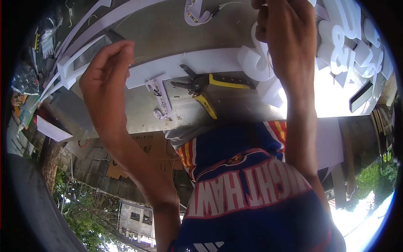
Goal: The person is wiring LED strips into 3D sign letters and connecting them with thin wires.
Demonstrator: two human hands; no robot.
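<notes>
Your right hand is curled at the top edge, its fingertips partly cut off, so whether it grips anything can't be told. A thin wire runs leftward from it, or from just beside it, to the upper letter, which lies left of that hand. Your right hand is the nearer one to the wire's end; the letter's top is cropped, hiding its full long axis.

Your left hand hangs above the table, fingers bent toward the thumb; nothing shows between them, though you can't rule out something thin. To its lower right lies the small letter, long axis running away from you and tipped slightly left at the far end. Just right of that, between your hands, rest the pliers, jaws parted and pointing left.
</notes>
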